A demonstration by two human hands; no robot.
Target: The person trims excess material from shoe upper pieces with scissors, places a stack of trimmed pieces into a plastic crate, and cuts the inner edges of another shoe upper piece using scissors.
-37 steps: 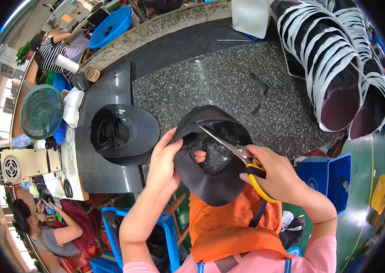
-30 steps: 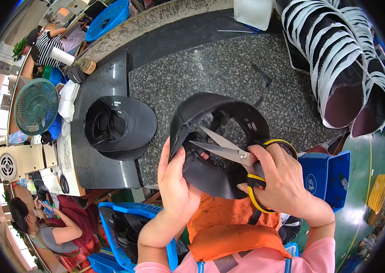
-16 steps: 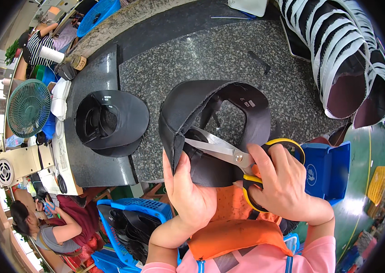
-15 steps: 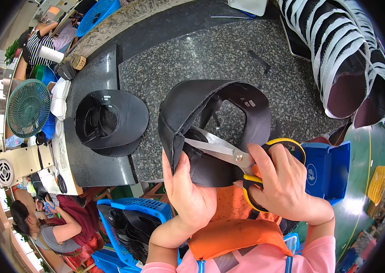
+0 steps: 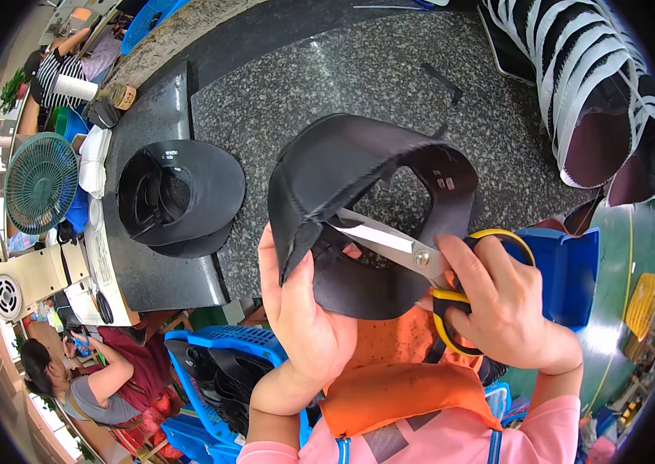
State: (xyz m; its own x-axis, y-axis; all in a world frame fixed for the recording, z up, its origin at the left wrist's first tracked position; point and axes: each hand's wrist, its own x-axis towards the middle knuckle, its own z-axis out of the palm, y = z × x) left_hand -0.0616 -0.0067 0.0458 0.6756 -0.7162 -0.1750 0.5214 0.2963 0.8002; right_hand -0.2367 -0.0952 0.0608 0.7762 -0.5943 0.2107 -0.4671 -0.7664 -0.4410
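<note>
A black leather shoe upper is gripped at its left edge by my left hand, thumb and fingers closed on the corner below a seam. The upper curves round into an open ring above the stone slab, its rough trimmed edge facing me. In my right hand are scissors with yellow and black handles, my fingers through the loops. The blades point left, their tips against the seam edge close to my left hand. Part of the lower blade is hidden by the upper.
To the left, more black uppers lie stacked on a dark board. White-edged uppers are piled far right. A blue bin stands right, a blue basket of black pieces lower left. A person sits beyond it.
The upper has tilted and risen slightly in my left hand. My right hand and the scissors have moved a little right, and the blades look closer together.
</note>
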